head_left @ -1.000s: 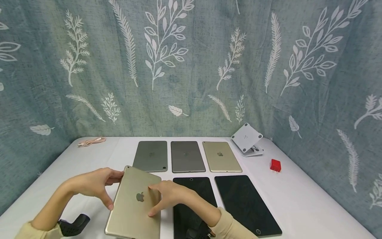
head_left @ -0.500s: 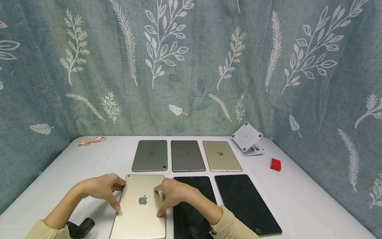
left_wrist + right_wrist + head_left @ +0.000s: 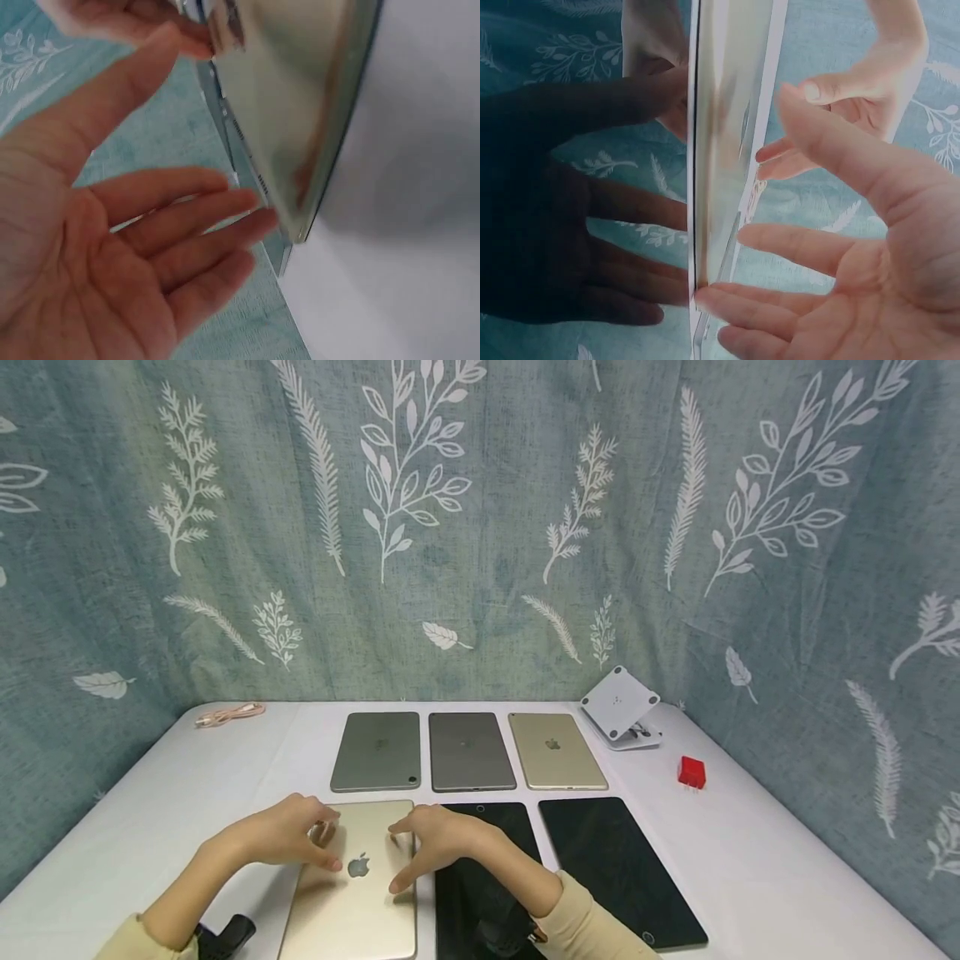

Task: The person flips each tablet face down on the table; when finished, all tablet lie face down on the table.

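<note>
A gold tablet [image 3: 352, 927] lies back side up at the near left of the white table, its apple logo showing between the hands. Over its left part is the left hand [image 3: 288, 835], thumb and fingers spread and slightly bent around nothing. The right hand [image 3: 442, 843] is at the tablet's right side, thumb and index finger apart over the gold back. In the left wrist view, the left hand's fingers [image 3: 195, 225] are relaxed beside the tablet's edge. The right wrist view shows the right hand's fingers [image 3: 780, 300] extended, fingertips right at the tablet's edge.
Under the right forearm is a black-screened tablet [image 3: 498, 818], with another black-screened tablet [image 3: 618, 868] to its right. Behind lie a green-grey tablet [image 3: 375, 747], a dark grey tablet [image 3: 471, 752] and another gold tablet [image 3: 558, 752]. A silver stand [image 3: 621, 706], red charger [image 3: 692, 772] and coiled cable [image 3: 229, 714] are farther out.
The gold tablet, tilted up in both hands a second ago, came down flat on the table. Since then the left hand has left its left edge and moved right over its back.
</note>
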### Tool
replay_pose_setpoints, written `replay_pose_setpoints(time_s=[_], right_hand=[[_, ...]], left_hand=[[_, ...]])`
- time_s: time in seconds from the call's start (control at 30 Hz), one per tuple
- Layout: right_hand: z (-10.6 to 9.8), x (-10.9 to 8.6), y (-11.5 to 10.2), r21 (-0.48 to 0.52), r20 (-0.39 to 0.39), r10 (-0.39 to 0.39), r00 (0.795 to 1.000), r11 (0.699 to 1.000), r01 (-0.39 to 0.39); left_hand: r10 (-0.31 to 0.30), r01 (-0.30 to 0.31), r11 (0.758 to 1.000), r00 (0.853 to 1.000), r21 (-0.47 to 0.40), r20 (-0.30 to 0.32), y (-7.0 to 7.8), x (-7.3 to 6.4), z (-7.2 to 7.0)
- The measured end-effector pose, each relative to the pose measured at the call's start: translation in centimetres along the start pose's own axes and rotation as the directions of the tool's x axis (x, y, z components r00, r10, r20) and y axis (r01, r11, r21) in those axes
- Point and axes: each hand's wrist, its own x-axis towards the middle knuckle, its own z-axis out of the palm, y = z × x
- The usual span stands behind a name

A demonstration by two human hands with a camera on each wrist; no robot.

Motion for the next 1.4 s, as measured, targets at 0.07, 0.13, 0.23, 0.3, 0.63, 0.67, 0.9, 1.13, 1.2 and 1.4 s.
replay_pose_setpoints(time_s=[0.07,0.13,0.23,0.3,0.63,0.67,0.9,1.13,1.2,1.4], right_hand=[[-0.2,-0.1,0.4,0.018,-0.011,-0.002,1.0,1.0,0.002],[-0.6,-0.2,1.0,0.04,-0.022,0.008,1.0,0.999,-0.007],[-1.4,-0.6,2.0,0.062,-0.038,0.027,0.999,0.998,-0.024],[-2.0,-1.0,2.8,0.07,-0.048,0.04,0.998,0.997,-0.037],[-2.5,-3.1,8.6,0.156,-0.149,0.163,0.975,0.978,-0.14],[-2.4,-3.3,9.2,0.162,-0.156,0.182,0.971,0.974,-0.157],[-2.1,-4.4,11.9,0.157,-0.155,0.256,0.954,0.96,-0.232],[-2.2,-4.6,12.0,0.127,-0.18,0.313,0.932,0.947,-0.294],[-2.2,-4.7,11.8,0.127,-0.191,0.323,0.927,0.944,-0.303],[-2.1,-4.7,11.7,0.126,-0.213,0.313,0.926,0.948,-0.291]], left_hand=[[-0.034,0.035,0.999,0.999,0.02,-0.043,0.6,0.1,0.4],[-0.045,0.047,0.998,0.996,0.029,-0.077,1.2,0.5,0.9],[-0.015,0.017,1.0,0.995,0.023,-0.1,2.4,1.2,1.5],[0.0,0.002,1.0,0.995,0.017,-0.096,3.3,1.9,1.9],[0.008,-0.005,0.999,0.998,0.047,-0.055,6.8,6.5,4.1],[0.009,-0.007,0.999,0.999,0.049,-0.045,7.0,6.8,4.4],[0.042,-0.04,0.991,0.999,0.128,-0.014,8.0,8.4,5.6],[0.051,-0.046,0.988,0.998,0.148,-0.03,7.8,8.3,5.5],[0.04,-0.037,0.987,0.999,0.154,-0.018,7.9,8.1,5.4],[-0.011,0.008,0.989,1.0,0.146,0.018,8.2,8.0,5.4]])
